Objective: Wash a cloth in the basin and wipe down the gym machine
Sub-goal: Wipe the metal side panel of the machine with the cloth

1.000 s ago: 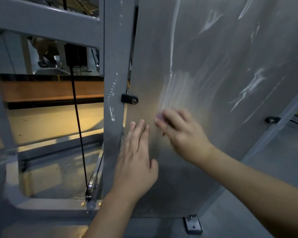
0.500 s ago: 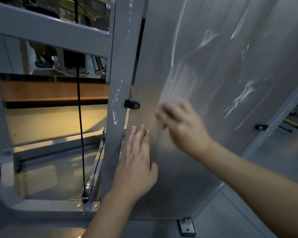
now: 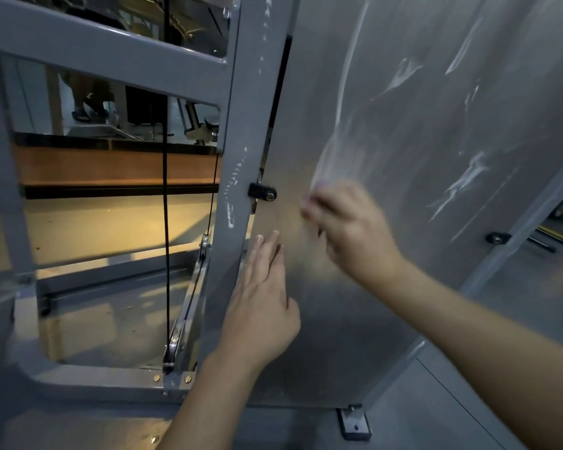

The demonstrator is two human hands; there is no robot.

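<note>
While we face the machine's side, these are the parts we see, each placed from the black clamp (image 3: 262, 193) on the panel's left edge.

Panel: we see the translucent grey panel (image 3: 420, 157) of the gym machine running right of the clamp, streaked with white smears, with broad bare surface above and to the right.
Upright: the grey frame post (image 3: 241, 157) stands just left of the clamp, touching the panel's edge.
Left hand: our left hand (image 3: 260, 306) lies below the clamp, fingers straight and together, flat on the panel beside the post.
Right hand: our right hand (image 3: 348, 228) is right of the clamp and blurred; fingers curl against the panel.
Cloth: we cannot tell whether a cloth sits under those fingers.
Cable: a black cable (image 3: 165, 190) hangs well left of the clamp in the open frame bay.
Foot bracket: a bracket (image 3: 354, 423) sits far below, at the panel's bottom corner.
</note>
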